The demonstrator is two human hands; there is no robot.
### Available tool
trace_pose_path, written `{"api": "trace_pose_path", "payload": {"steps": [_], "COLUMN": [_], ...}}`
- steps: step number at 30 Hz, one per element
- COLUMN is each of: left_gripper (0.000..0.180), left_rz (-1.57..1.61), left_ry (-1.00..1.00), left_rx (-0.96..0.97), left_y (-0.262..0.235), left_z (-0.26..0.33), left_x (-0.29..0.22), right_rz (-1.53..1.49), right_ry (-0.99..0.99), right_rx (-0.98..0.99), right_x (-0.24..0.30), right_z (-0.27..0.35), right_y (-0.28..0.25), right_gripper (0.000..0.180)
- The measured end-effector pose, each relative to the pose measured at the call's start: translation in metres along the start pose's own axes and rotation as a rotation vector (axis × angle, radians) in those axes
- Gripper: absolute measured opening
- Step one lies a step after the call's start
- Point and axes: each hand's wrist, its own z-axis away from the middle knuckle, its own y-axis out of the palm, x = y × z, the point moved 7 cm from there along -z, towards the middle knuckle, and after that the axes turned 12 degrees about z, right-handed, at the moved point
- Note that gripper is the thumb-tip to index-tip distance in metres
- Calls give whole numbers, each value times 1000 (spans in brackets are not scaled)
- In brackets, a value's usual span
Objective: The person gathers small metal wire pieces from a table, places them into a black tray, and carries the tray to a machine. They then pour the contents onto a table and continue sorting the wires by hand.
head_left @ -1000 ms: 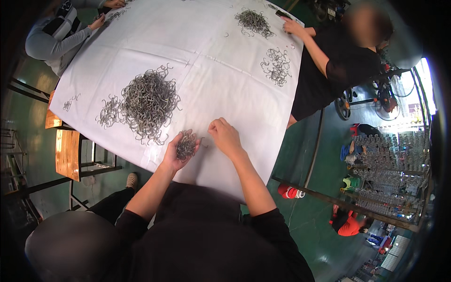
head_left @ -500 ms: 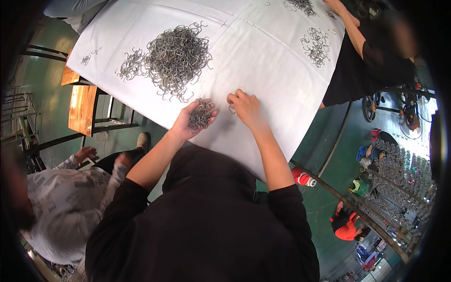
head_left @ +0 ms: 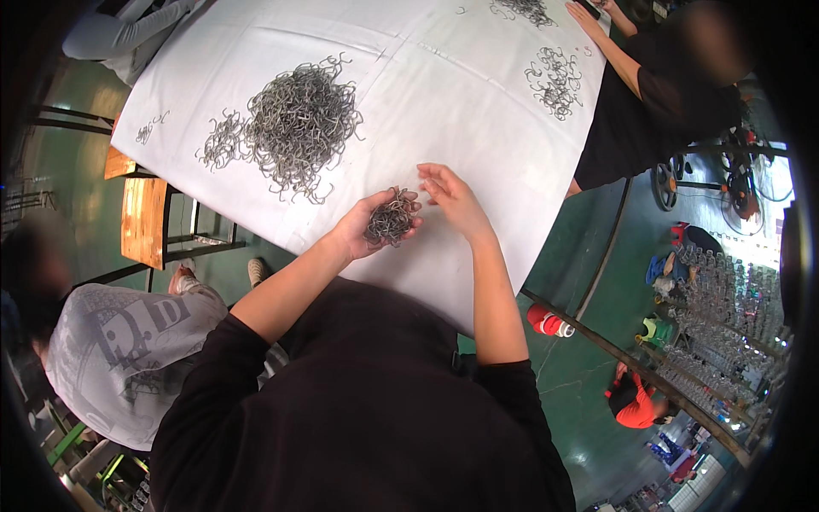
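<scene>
My left hand (head_left: 368,225) is cupped palm up above the near edge of the white-covered table (head_left: 444,94) and holds a tangled clump of small grey metal hooks (head_left: 390,218). My right hand (head_left: 452,196) hovers just to the right of that clump, fingers bent toward it; whether it pinches a hook is hidden. A big heap of the same hooks (head_left: 294,128) lies on the cloth ahead to the left.
A person in black (head_left: 674,94) sits at the table's right side with a smaller hook pile (head_left: 554,77). A person in a grey shirt (head_left: 119,350) is at my left. An orange stool (head_left: 143,222) stands by the table. Green floor and clutter lie to the right.
The view has shifted, so the table and both hands sit slightly lower in the picture. My left hand keeps the clump; my right hand stays close beside it.
</scene>
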Motion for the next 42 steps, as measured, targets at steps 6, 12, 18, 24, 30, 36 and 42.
{"api": "trace_pose_path", "payload": {"steps": [6,12,18,24,30,36,42], "left_gripper": [37,39,35,35,33,33,39], "left_rz": [-64,-152,-158,-88,-23,36,-435], "left_ry": [-54,-16,37,41,61,399,768], "left_rx": [84,-63,-75,-24,39,181,197], "left_y": [32,21,14,29,59,107,152], "left_z": [-6,-14,-23,-32,-47,-94,-146], "left_x": [2,4,-7,-16,-17,-22,-26], "right_rz": [-325,122,708,902,768,-667,-1111], "right_ry": [187,2,-424,-719,-648,20,1], "right_rx": [237,-79,-232,-311,-411,-625,-673], "right_x": [-38,-1,56,80,78,-20,-34], "right_z": [-2,4,30,46,33,-17,-66], "right_y": [10,-13,15,16,-16,-61,-90], "right_gripper": [16,12,12,9,16,51,62]}}
